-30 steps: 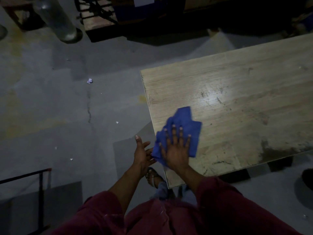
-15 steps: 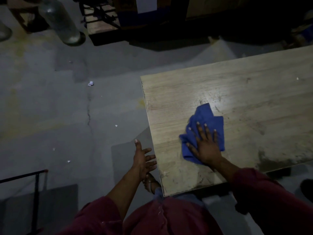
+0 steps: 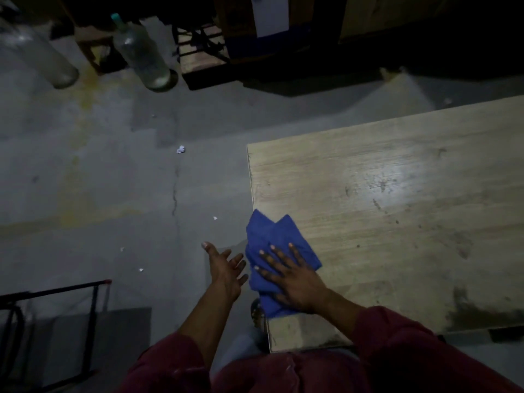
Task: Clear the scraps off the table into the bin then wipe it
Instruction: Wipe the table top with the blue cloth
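Note:
A light wooden table (image 3: 397, 211) fills the right of the head view, with dark smudges near its front edge. A crumpled blue cloth (image 3: 272, 236) lies at the table's left edge and hangs partly over it. My right hand (image 3: 292, 276) presses flat on the cloth, fingers spread. My left hand (image 3: 226, 268) hovers open, palm up, just beside and below that edge, almost touching the cloth. Small white scraps (image 3: 181, 149) dot the grey floor to the left. No bin is in view.
Two clear plastic bottles (image 3: 141, 52) stand on the floor at the back left, beside a small wooden stool (image 3: 93, 43). A wooden pallet (image 3: 201, 49) and cardboard boxes lie behind. A black metal frame (image 3: 56, 290) sits at the lower left. A sandalled foot shows under the table corner.
My right hand has slid the blue cloth from the table's middle back left to the edge, where it now overhangs. My left hand stays open beside the edge. The view has tilted up.

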### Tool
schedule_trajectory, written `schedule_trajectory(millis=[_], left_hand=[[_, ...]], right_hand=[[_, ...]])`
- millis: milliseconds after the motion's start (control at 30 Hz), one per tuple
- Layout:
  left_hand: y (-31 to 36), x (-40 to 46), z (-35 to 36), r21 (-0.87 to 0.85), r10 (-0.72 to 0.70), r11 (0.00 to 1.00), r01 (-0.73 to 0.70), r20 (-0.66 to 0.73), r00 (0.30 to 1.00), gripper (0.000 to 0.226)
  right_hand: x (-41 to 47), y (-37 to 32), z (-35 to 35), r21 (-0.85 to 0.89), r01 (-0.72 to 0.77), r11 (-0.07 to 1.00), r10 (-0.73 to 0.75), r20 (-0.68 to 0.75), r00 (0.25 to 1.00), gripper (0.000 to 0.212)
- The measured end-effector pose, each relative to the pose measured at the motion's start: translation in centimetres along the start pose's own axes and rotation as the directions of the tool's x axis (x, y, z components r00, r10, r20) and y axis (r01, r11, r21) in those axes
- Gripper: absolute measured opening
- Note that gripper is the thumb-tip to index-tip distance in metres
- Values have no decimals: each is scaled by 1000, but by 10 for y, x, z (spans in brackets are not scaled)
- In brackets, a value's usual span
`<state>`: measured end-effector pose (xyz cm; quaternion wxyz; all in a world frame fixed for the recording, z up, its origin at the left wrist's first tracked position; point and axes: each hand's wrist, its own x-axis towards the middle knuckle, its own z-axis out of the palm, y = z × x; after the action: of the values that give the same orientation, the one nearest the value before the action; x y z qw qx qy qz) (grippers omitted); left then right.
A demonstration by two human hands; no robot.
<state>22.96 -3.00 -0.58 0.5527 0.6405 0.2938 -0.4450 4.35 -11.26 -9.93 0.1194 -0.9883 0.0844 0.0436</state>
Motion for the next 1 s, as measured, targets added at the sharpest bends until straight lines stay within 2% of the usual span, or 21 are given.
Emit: schedule_trajectory(millis=[67, 133, 200, 333, 400, 467, 600, 733, 767, 800, 867, 933, 1000], left_hand=[[0, 4, 5, 3, 11, 1000, -11, 36, 999, 105], [-1, 7, 12, 11, 30, 999, -31, 61, 998, 105], [-2, 8, 21, 18, 33, 999, -35, 75, 997, 106], [-1, 12, 34, -5, 32, 999, -32, 41, 999, 103], [1, 19, 34, -35, 29, 999, -27, 51, 998, 104], [6, 26, 34, -49, 29, 998, -25, 72, 997, 105], [20, 39, 38, -73, 2, 997, 5, 97, 995, 104], [45, 50, 47, -80, 15, 997, -2, 155, 988, 107], [52, 52, 52, -59, 28, 998, -18, 180, 983, 108], [60, 54, 58, -35, 42, 999, -36, 200, 979, 107], [72, 58, 67, 15, 59, 998, -64, 230, 971, 106], [81, 63, 73, 65, 61, 995, -78, 237, 970, 106], [87, 66, 75, 100, 59, 991, -85, 239, 969, 105]], right_hand=[[-17, 41, -7, -38, -35, 999, 34, -17, 999, 73], [-20, 79, -16, -23, -200, 980, 199, -32, 979, 75], [-9, 105, -26, -16, -371, 929, 371, -5, 929, 78], [47, 106, -34, 26, -613, 789, 614, -54, 788, 80], [76, 90, -34, 79, -654, 752, 659, -93, 747, 78], [96, 72, -29, 104, -601, 792, 610, -118, 783, 77], [107, 37, -14, 62, -377, 924, 381, -72, 922, 75], [78, 71, -17, -27, -98, 995, 97, -32, 995, 76], [73, 89, -20, -57, -82, 995, 80, -33, 996, 76], [70, 109, -23, -74, -125, 989, 122, -40, 992, 76], [77, 145, -33, -49, -329, 943, 326, -58, 944, 75], [94, 166, -42, -18, -547, 837, 545, -54, 837, 77], [118, 174, -46, 8, -694, 720, 692, -70, 718, 77]])
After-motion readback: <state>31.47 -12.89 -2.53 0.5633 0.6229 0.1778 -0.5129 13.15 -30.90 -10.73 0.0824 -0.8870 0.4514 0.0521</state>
